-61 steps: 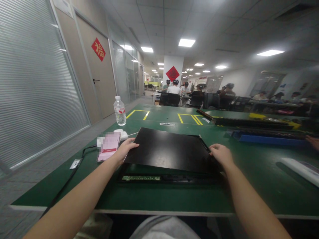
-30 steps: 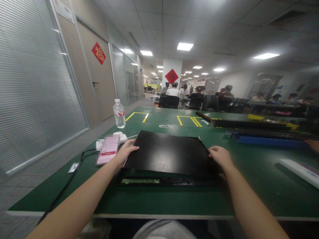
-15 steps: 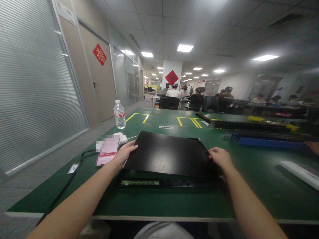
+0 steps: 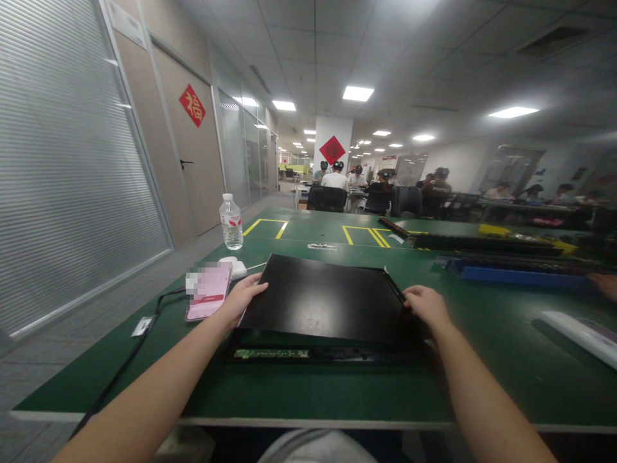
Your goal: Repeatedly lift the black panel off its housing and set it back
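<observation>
A flat, glossy black screen panel is tilted over a black frame on the table. A green circuit board shows in the frame's near strip. My left hand grips the panel's left edge, thumb on top and fingers mostly hidden underneath. Along the right side, my right hand pinches the edge where panel and frame meet; its fingertips are partly hidden. The panel's near edge stands apart from the frame's near strip.
Left of the panel are a phone, a white object, a water bottle and a black cable. A blue tray and a white bar lie right. Another person's hand is at the right edge.
</observation>
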A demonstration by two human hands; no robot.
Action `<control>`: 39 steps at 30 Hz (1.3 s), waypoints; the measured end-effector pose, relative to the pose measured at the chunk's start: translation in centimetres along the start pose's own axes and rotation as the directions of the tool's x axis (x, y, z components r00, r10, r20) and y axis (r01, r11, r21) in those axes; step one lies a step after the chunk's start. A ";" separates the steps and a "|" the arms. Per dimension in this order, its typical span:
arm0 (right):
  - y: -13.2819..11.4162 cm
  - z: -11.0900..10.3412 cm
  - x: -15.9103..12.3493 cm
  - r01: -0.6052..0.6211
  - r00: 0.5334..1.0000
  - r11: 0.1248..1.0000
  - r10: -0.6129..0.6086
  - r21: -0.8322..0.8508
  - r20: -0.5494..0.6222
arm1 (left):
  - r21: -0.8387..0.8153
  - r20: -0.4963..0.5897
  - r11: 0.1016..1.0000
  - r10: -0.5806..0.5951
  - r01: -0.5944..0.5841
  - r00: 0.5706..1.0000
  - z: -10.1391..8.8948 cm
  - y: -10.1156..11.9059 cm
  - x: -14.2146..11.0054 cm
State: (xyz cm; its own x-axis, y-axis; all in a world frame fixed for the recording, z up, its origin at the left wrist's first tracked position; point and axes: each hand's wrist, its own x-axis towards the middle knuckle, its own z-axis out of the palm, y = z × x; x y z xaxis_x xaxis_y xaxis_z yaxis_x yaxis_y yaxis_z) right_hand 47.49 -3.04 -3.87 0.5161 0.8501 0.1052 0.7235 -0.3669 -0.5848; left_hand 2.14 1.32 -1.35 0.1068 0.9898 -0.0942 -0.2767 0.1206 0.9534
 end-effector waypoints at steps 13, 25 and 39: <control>0.0 0.0 -0.1 -0.015 1.000 0.999 0.015 0.032 0.001 | 0.033 -0.042 0.999 0.008 -0.006 0.999 0.3 0.2 -0.2; 0.1 0.0 0.0 -0.015 1.000 0.999 0.015 0.042 0.009 | 0.053 -0.025 0.999 0.010 -0.009 1.000 0.2 0.0 -0.2; -0.1 -0.1 -0.1 -0.021 1.000 0.999 0.021 0.041 0.004 | 0.067 -0.017 0.998 0.022 -0.021 1.000 -0.2 -0.3 0.2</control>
State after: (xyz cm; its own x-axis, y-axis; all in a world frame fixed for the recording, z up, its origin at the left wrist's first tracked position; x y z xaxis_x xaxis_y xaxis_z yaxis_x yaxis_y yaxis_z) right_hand 47.41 -3.14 -3.71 0.5295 0.8435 0.0897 0.6930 -0.3692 -0.6192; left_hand 2.02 1.50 -1.68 0.0847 0.9934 -0.0778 -0.2144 0.0944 0.9722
